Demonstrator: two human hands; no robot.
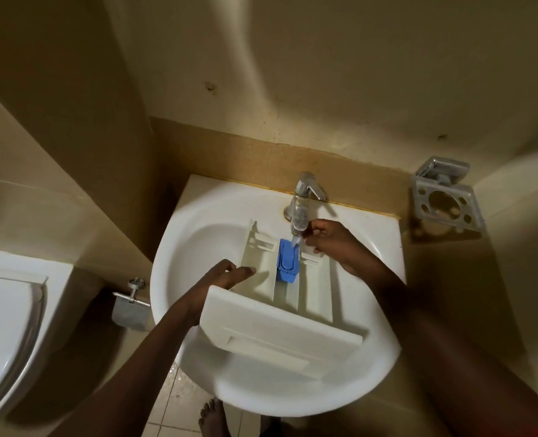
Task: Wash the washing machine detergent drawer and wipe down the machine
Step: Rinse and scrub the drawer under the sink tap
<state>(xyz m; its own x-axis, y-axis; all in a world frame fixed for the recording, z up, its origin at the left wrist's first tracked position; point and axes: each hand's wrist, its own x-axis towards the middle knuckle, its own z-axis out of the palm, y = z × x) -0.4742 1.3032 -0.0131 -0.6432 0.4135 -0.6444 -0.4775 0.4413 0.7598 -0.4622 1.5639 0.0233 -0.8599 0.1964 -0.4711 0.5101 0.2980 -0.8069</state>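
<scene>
A white detergent drawer point(280, 329) lies across the white sink point(198, 234), its front panel toward me and its compartments pointing at the tap point(302, 200). A blue insert point(287, 259) sits in the middle compartment, and water from the tap runs onto it. My left hand point(220, 279) holds the drawer's left side wall, fingers laid along it. My right hand point(327, 244) grips the drawer's far right corner, just beside the tap's spout.
A toilet point(6, 326) stands at the left with a metal paper holder point(132, 307) between it and the sink. A chrome tumbler holder point(444, 200) hangs on the wall at the right. My bare foot point(214, 417) stands on the wet tiled floor below the sink.
</scene>
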